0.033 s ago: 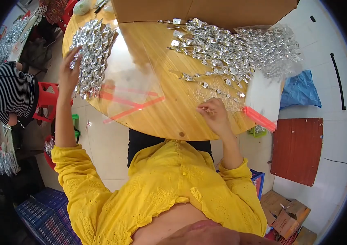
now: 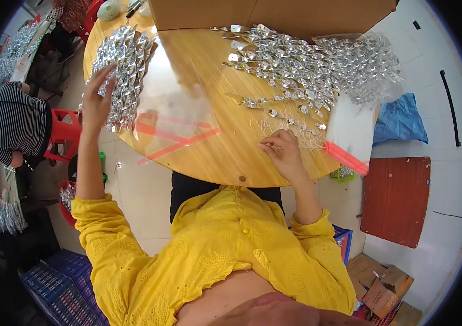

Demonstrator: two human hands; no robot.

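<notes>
My left hand (image 2: 98,99) is at the edge of a pile of shiny silver twisted strips (image 2: 127,70) on the left of the round wooden table (image 2: 209,81). Its fingers are apart, and nothing shows in them. Over the table's right front, the thumb and fingers of my right hand (image 2: 285,155) are pinched together; whatever they hold, if anything, is too small to make out. Thin pale threads (image 2: 266,127) lie just beyond that hand. Farther back spreads a larger group of silver twisted strips (image 2: 290,62), some with flat tabs at their ends.
Clear plastic bags with red bands (image 2: 179,144) lie between the hands; more red-banded bags (image 2: 346,157) lie at the right edge. A large cardboard box (image 2: 274,16) stands at the back. A person in a striped top (image 2: 16,119) sits far left beside a red stool (image 2: 63,127).
My left hand has shifted slightly to the right, over the pile's edge. My right hand has moved a little to the left, its fingers still pinched.
</notes>
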